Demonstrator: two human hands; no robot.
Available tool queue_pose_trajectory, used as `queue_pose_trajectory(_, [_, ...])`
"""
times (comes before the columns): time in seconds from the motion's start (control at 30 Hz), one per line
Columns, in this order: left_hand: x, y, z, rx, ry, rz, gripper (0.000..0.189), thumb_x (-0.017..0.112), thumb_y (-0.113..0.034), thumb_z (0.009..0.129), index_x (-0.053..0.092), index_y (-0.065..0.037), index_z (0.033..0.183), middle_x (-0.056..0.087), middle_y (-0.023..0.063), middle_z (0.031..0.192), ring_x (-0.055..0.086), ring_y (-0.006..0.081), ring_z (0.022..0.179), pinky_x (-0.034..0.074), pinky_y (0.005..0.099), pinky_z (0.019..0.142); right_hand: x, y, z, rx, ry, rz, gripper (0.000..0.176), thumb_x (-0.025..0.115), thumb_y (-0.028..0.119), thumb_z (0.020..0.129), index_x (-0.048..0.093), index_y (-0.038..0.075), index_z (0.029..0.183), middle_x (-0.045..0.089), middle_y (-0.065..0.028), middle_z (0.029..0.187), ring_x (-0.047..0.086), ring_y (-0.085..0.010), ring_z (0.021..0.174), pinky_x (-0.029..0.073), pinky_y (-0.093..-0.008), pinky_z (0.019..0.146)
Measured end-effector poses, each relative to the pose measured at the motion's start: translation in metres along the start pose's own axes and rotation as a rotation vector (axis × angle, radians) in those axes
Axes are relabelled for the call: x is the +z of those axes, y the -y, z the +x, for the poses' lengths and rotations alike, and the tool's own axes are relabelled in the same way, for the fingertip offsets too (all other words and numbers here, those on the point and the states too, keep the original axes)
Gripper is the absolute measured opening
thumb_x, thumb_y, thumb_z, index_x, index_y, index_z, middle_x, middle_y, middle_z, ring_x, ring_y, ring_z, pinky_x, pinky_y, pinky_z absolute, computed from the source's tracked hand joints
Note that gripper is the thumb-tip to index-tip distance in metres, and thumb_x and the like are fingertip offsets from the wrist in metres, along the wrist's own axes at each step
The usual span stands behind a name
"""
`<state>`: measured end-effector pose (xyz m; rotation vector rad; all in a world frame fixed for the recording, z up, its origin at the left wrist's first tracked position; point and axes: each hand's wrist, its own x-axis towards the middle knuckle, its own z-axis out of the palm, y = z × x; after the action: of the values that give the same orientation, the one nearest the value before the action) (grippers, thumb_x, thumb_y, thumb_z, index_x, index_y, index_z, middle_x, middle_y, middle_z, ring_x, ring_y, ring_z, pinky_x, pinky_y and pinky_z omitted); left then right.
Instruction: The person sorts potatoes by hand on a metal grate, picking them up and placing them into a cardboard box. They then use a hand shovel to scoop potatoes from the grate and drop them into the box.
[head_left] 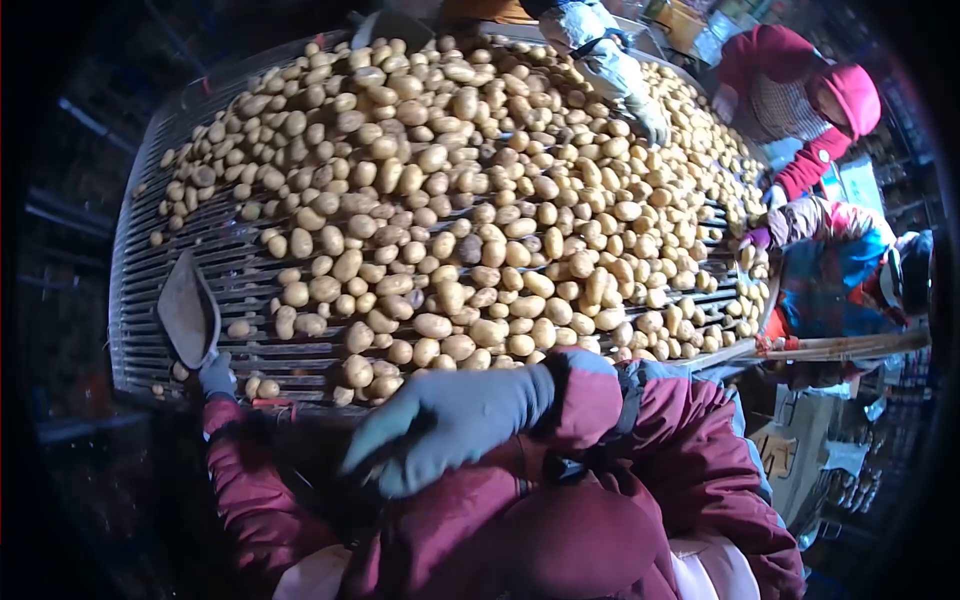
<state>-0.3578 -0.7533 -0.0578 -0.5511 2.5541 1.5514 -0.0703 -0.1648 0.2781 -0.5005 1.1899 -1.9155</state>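
Note:
My left hand (217,378), in a grey glove, is closed round the handle end of a metal scoop (186,312). The scoop's broad blade rests on the slatted rack (250,345) at its left side. In front of my body, past the rack's near edge, my right hand (450,415) points left in a grey-green glove. Its fingers are apart and nothing shows in them. Just beyond it lies a thick spread of potatoes (450,240). A few loose potatoes (262,387) sit near my left hand.
At the far side, a co-worker's gloved hand (650,120) reaches onto the potatoes. Two more people stand at the right end, one in a red cap (848,95), one with a purple glove (757,238). Another scoop (395,28) lies at the far edge. A wooden bar (850,345) juts out right.

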Motion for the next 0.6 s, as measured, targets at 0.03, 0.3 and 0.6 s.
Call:
queue_pose_trajectory(0.03, [0.014, -0.022, -0.013, -0.176, -0.059, -0.105, 0.042, 0.078, -0.036, 0.083, 0.07, -0.021, 0.121, 0.065, -0.002, 0.093, 0.058, 0.0164, 0.073, 0.048, 0.0326, 0.065, -0.014, -0.014, -0.008, 0.001, -0.055, 0.058, 0.045, 0.068, 0.013, 0.1, 0.058, 0.001, 0.142, 0.072, -0.0064, 0.12, 0.066, -0.0098, 0.108, 0.055, -0.026, 0.095])
queue_pose_trajectory(0.3, [0.167, -0.198, -0.203, -0.016, -0.008, -0.422, 0.03, 0.082, -0.028, 0.084, 0.07, -0.014, 0.108, 0.061, -0.0038, 0.084, 0.055, 0.0094, 0.07, 0.046, 0.0249, 0.062, -0.076, -0.115, -0.084, -0.15, -0.598, -0.006, 0.048, 0.069, 0.031, 0.1, 0.063, 0.002, 0.138, 0.071, -0.0064, 0.124, 0.065, -0.0145, 0.111, 0.053, -0.031, 0.097])
queue_pose_trajectory(0.6, [0.406, -0.255, -0.428, 0.915, 0.539, -0.046, 0.015, 0.073, -0.008, 0.087, 0.066, -0.005, 0.101, 0.064, 0.0008, 0.079, 0.056, 0.012, 0.062, 0.048, 0.0316, 0.057, -0.092, -0.129, -0.169, -0.274, -0.869, 0.051, 0.061, 0.064, 0.036, 0.102, 0.049, 0.002, 0.151, 0.06, -0.01, 0.141, 0.056, -0.0165, 0.127, 0.045, -0.0317, 0.109])
